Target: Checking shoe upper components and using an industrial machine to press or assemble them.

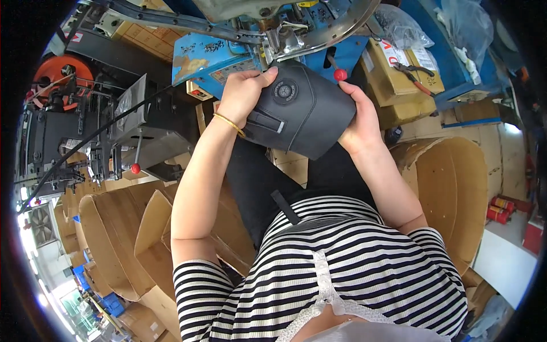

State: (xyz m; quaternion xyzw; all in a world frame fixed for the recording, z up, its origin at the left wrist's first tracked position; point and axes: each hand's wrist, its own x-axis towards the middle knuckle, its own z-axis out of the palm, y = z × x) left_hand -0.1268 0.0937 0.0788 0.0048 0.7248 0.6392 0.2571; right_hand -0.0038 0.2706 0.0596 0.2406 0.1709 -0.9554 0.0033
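Note:
A dark grey-black panel of leather-like material [310, 117], with a round badge [284, 91], a stitched seam and a short strap, is held up in front of me. My left hand [242, 94] pinches its upper left edge between thumb and fingers. Around the right edge curls my right hand [363, 119], thumb raised near a red knob [340, 74]. The panel's top edge lies just under the metal head [283, 45] of a blue machine [211, 60]; whether they touch, I cannot tell.
Pliers [415, 77] lie on a cardboard box [393, 85] at the right. Large open cartons stand on the left [114, 245] and right [450, 194] of my lap. Another machine [62, 137] with a red wheel is at the far left. Clear plastic bags [401, 25] sit at the back right.

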